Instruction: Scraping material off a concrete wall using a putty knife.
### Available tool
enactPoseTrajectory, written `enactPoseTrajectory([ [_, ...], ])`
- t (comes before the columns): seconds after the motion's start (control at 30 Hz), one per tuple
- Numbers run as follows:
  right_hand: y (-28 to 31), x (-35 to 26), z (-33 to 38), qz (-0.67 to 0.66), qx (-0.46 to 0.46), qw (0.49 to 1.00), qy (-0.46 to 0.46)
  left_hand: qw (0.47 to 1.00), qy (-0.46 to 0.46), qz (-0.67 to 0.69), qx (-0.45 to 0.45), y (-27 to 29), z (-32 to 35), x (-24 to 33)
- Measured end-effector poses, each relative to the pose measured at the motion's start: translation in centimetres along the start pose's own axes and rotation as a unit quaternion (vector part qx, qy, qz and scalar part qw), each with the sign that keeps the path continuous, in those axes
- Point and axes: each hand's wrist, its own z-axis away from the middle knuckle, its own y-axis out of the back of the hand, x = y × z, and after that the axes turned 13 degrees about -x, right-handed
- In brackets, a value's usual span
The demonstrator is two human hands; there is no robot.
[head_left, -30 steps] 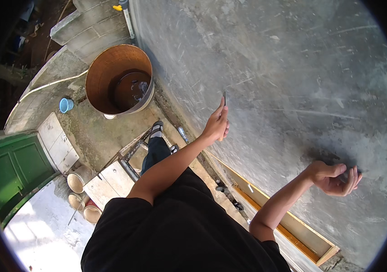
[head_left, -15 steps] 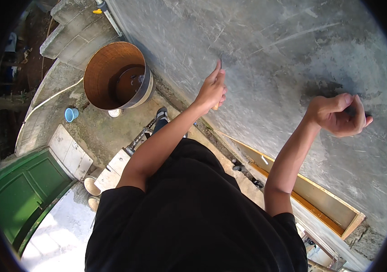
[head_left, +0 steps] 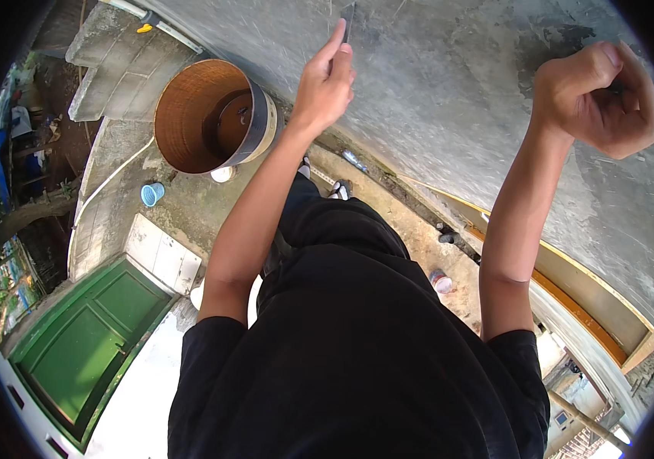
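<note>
The left hand [head_left: 325, 80] is raised against the grey plastered wall [head_left: 449, 84], its fingers [head_left: 334, 44] pressed together around a thin dark flat tool [head_left: 348, 21] — a blade-like strip that sticks up past the fingertips and lies against the wall surface. The right hand [head_left: 602, 96] is also lifted close to the wall, curled into a loose fist with the fingers folded inward; something dark shows between them, but what it is cannot be told. Just by this hand the plaster carries a darker patch [head_left: 564, 38]. Both forearms rise from a black shirt [head_left: 357, 359]. Far below, on the ground, stands a round rust-brown drum [head_left: 216, 115], with a small blue cup [head_left: 152, 193] near it and a green door [head_left: 86, 344] off to the left. A yellow-edged wooden frame [head_left: 595, 306] runs along the wall's foot.
</note>
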Motion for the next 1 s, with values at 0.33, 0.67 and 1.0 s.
enactPoseTrajectory([
  [0.33, -1.3, -1.1, 0.0, -0.126, 0.068, 0.988, -0.063, 0.995, 0.001, 0.007, 0.097, 0.2, -1.3, 0.1],
  [0.67, -1.1, -1.7, 0.0, -0.113, 0.046, 0.991, -0.054, 0.99, 0.005, -0.004, 0.141, 1.8, -2.0, 2.4],
  [1.0, -1.3, -1.3, -0.9, -0.09, 0.019, 0.995, 0.031, 0.992, -0.018, 0.021, 0.125, 8.4, -3.8, 1.7],
])
